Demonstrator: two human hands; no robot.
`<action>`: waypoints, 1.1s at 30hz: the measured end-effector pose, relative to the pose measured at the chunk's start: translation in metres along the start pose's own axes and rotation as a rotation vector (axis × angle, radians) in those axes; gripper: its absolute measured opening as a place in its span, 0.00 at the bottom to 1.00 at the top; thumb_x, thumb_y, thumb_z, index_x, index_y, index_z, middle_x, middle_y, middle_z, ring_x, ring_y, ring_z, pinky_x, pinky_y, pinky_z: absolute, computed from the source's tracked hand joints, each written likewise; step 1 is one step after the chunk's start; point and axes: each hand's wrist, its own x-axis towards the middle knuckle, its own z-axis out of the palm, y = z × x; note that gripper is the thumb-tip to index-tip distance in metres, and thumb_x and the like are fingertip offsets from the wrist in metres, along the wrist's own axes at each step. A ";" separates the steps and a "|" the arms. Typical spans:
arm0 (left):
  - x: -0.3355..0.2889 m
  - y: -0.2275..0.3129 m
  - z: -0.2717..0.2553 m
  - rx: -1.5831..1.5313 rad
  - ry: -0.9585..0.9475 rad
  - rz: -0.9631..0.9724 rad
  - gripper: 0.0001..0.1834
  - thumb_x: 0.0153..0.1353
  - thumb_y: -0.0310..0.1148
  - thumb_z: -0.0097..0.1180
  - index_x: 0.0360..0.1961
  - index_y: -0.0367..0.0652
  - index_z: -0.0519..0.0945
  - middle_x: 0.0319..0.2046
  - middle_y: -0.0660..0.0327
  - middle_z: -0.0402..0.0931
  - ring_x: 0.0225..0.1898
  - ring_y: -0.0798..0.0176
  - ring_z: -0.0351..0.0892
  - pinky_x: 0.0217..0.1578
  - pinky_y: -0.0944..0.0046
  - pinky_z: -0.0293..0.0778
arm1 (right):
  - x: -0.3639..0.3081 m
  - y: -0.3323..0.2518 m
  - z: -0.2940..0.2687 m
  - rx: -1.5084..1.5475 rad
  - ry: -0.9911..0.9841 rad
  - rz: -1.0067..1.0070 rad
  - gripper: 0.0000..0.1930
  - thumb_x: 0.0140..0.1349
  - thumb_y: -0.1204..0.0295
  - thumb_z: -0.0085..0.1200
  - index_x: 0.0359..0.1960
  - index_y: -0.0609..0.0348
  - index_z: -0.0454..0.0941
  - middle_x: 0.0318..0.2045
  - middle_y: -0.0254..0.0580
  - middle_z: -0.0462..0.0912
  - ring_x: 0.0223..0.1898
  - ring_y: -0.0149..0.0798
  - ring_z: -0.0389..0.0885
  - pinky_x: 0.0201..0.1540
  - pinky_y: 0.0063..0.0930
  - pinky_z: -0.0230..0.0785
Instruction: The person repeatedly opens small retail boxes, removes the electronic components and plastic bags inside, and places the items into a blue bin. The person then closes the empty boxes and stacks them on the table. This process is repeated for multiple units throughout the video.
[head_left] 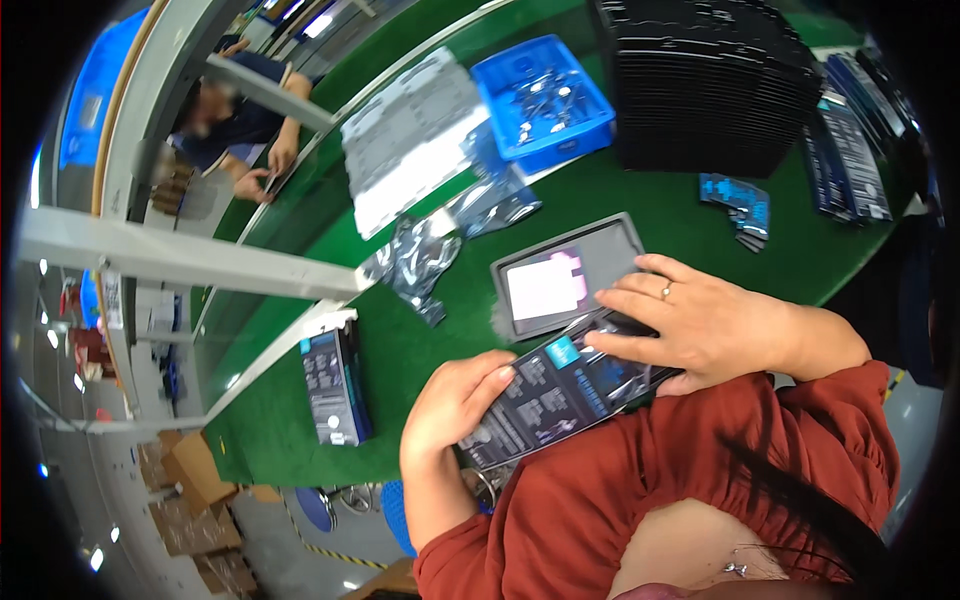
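A dark printed flat box (530,405) with a light-blue patch lies tilted at the table's front edge, against my red clothing. My left hand (455,400) grips its left end, thumb along the upper edge. My right hand (690,315) is closed over its right end, fingers across a shiny, dark part and thumb at the near edge. What lies beneath that palm is hidden. Just beyond the box is a shallow grey tray (612,245) with a bright white-and-pink sheet (545,288) in it; my right fingertips are close to its near right edge.
Crumpled silvery bags (420,260), a blue bin (560,145) of small metallic parts and grey plastic trays (410,135) lie farther back. A tall black stack (710,90), small blue packets (740,205) and printed boxes (845,165) stand right; more boxes (335,385) left. A metal frame (200,250) borders the left; another person (245,115) works beyond.
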 end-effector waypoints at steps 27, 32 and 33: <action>-0.098 -0.107 -0.127 0.786 1.110 -0.856 0.32 0.63 0.45 0.55 0.64 0.39 0.67 0.62 0.42 0.64 0.62 0.44 0.66 0.60 0.50 0.63 | -0.004 0.033 0.005 0.073 0.406 0.249 0.46 0.33 0.66 0.70 0.62 0.55 0.68 0.55 0.54 0.70 0.55 0.54 0.71 0.59 0.45 0.62; -0.075 -0.078 -0.094 0.731 0.809 -0.716 0.56 0.40 0.52 0.73 0.68 0.42 0.60 0.68 0.45 0.56 0.69 0.44 0.55 0.66 0.50 0.57 | -0.005 0.035 0.006 0.083 0.388 0.261 0.46 0.34 0.66 0.70 0.62 0.54 0.67 0.56 0.54 0.70 0.56 0.54 0.71 0.59 0.45 0.61; -0.073 -0.076 -0.090 0.755 0.702 -0.760 0.58 0.38 0.51 0.74 0.69 0.44 0.58 0.68 0.47 0.56 0.69 0.44 0.54 0.65 0.49 0.58 | -0.005 0.035 0.006 0.095 0.391 0.262 0.46 0.34 0.66 0.70 0.62 0.54 0.67 0.56 0.53 0.70 0.56 0.54 0.71 0.59 0.45 0.61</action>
